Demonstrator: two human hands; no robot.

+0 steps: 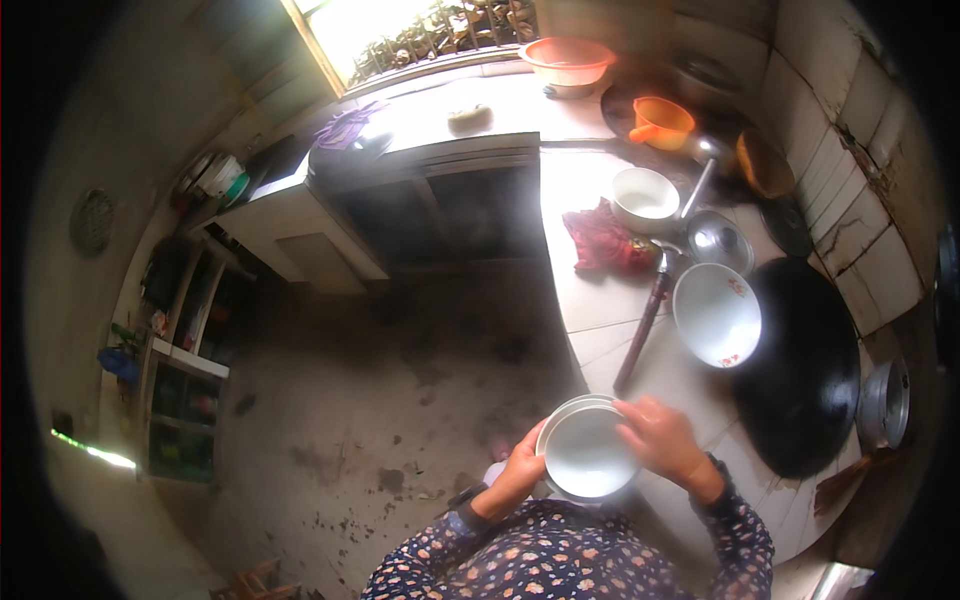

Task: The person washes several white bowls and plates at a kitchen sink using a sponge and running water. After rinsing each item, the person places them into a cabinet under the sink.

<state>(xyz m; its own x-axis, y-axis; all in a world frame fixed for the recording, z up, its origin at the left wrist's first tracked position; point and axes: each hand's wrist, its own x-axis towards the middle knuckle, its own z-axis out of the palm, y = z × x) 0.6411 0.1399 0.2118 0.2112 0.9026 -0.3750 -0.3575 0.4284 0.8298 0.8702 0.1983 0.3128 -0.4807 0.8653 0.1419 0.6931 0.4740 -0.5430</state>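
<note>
In front of my body I hold a nested pair of pale bowls (591,454), their insides tilted up toward me. My left hand (523,466) grips their left side, the thumb over the rim. On the opposite side my right hand (661,439) pinches the upper right rim; part of it is blurred. Just beyond the bowls lies a ladle or spatula with a dark red handle (643,326). A wide white bowl with red floral marks (716,315) rests to the upper right, by a metal lid (720,241).
A large black wok (799,367) takes up the right of the tiled counter (607,337). Farther back are a red cloth (606,238), a white bowl (645,196), an orange dipper (661,124) and an orange basin (568,60). The concrete floor (337,397) lies to the left.
</note>
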